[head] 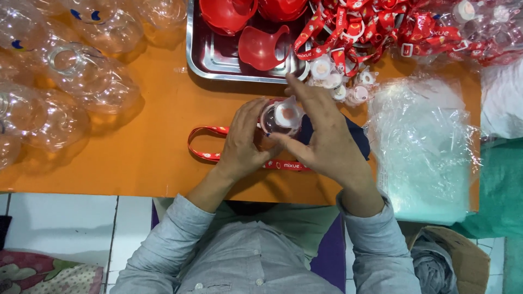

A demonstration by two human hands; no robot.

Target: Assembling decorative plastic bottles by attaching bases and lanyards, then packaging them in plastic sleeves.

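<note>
Over the orange table [147, 158] the person's left hand [243, 142] curls its fingers around the side of a small clear bottle with a white cap [281, 116], held just above the tabletop between both hands. The right hand [326, 137] presses its thumb and palm against the bottle's other side, its remaining fingers stretched out straight toward the steel tray [210, 60]. A red lanyard strap [202, 146] hangs from the bottle and loops across the table under the wrists. Red plastic lids [262, 48] lie in the tray, more red lanyards [381, 24] are heaped to its right, empty clear bottles [81, 71] crowd the left, and a stack of clear plastic bags [422, 147] lies at the right
</note>
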